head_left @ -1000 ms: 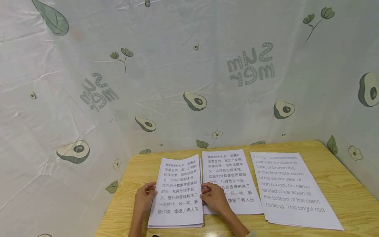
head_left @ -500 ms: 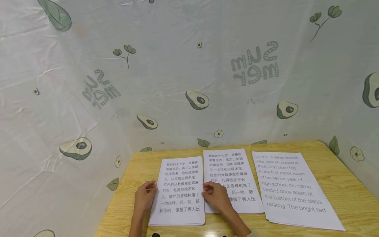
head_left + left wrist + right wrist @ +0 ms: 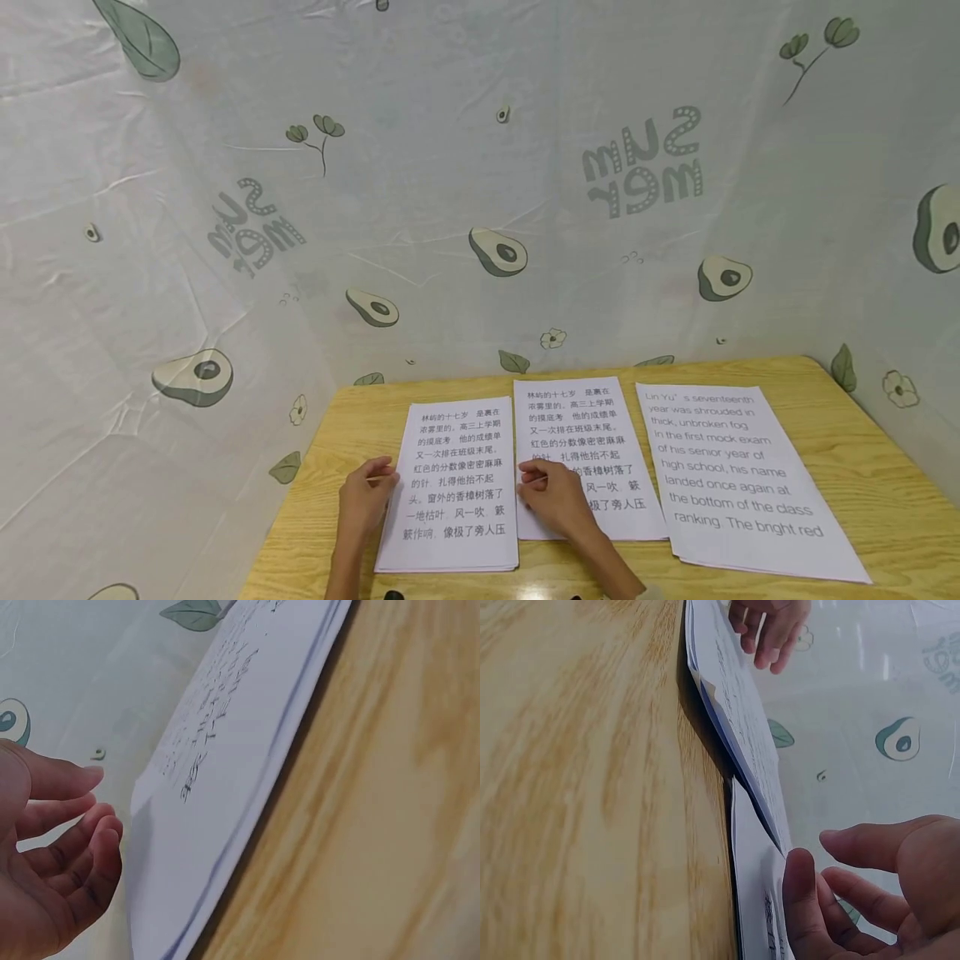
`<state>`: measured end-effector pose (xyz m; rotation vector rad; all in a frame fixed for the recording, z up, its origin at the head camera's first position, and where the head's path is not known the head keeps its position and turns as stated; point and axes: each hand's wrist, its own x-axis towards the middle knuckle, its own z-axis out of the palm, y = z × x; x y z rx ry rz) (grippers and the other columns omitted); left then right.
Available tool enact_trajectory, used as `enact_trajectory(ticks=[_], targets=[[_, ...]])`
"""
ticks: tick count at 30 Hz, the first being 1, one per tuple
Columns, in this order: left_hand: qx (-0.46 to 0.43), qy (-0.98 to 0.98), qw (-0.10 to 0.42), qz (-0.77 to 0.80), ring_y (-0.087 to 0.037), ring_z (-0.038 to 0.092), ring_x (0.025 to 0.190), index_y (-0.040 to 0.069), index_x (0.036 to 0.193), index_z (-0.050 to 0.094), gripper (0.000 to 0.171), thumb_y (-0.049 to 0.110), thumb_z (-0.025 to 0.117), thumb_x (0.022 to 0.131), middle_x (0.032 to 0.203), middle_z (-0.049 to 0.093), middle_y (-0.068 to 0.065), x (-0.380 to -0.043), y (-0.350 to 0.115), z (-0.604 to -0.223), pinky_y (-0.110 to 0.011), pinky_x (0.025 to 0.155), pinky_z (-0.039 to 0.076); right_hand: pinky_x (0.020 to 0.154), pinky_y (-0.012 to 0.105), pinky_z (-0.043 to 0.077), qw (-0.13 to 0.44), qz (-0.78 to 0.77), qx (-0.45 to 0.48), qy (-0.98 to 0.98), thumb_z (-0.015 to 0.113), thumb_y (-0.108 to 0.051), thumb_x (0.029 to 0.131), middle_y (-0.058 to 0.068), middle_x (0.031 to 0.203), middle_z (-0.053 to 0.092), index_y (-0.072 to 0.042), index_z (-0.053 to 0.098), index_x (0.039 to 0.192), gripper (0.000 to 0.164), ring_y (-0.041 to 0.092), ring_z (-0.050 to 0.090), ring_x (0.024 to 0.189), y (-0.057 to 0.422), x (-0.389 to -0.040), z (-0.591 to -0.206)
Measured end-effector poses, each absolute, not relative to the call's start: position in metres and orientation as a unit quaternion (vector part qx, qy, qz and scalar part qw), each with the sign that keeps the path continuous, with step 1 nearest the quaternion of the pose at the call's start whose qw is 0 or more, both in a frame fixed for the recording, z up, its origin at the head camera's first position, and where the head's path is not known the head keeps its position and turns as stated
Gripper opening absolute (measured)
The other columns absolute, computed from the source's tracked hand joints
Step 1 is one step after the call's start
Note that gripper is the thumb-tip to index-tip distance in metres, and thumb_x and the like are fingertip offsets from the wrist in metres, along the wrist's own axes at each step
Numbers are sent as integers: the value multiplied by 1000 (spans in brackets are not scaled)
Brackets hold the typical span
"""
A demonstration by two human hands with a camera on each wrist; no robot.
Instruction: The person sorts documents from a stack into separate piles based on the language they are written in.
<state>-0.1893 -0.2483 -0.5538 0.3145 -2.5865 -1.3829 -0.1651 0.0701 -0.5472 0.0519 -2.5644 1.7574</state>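
Note:
A stack of printed paper [image 3: 453, 492] with Chinese characters lies flat at the left of the table, its sheet edges almost lined up. My left hand [image 3: 365, 498] is at its left edge; in the left wrist view the fingers [image 3: 101, 874] are loosely bent beside the paper and hold nothing. On the other side, my right hand [image 3: 558, 500] hovers over the lower left part of a second Chinese-printed stack [image 3: 573, 425], a small gap from the first stack's right edge. In the right wrist view its thumb and fingers are apart, with nothing between them.
Farther right lies a third stack [image 3: 738, 475], printed in English and slanted. All three rest on a yellow wood-grain table [image 3: 862, 467]. A pale curtain [image 3: 420, 167] with avocado prints stands behind the table and along its sides.
The first stack's top sheet, askew a second ago with sheets showing at its right, now sits nearly even with them. My right hand has shifted slightly right, away from the edge.

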Motion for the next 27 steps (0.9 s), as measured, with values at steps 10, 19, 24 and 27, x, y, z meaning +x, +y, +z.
enact_trajectory(ticks=[10,19,24,27], targets=[[79,-859,102,-496,-19,73,87,-5,130,72,37,4,76,94,109,77,-19,-194,-220,-543,-22,64,58,69,21,58,24,545,3,-838,81,-4,88,4,96,75,2,78,118,31,13,73,83,91,-166,-544],[60,-858,90,-502,-17,70,86,-2,130,73,36,7,77,95,108,76,-15,-202,-185,-537,-23,65,58,72,21,56,38,518,-16,-854,81,-9,91,4,100,77,1,77,122,33,14,73,87,119,-169,-538],[51,-865,85,-492,-16,69,87,1,129,74,36,11,78,95,108,77,-10,-205,-166,-536,-21,66,57,72,22,56,43,506,-22,-861,80,-11,93,5,103,77,1,76,125,35,17,75,91,132,-170,-535],[48,-870,81,-484,-15,67,87,3,129,75,35,14,78,95,107,77,-7,-206,-154,-536,-20,67,55,73,22,55,47,492,-24,-869,79,-12,94,5,104,78,0,76,127,36,16,74,92,141,-170,-535]])
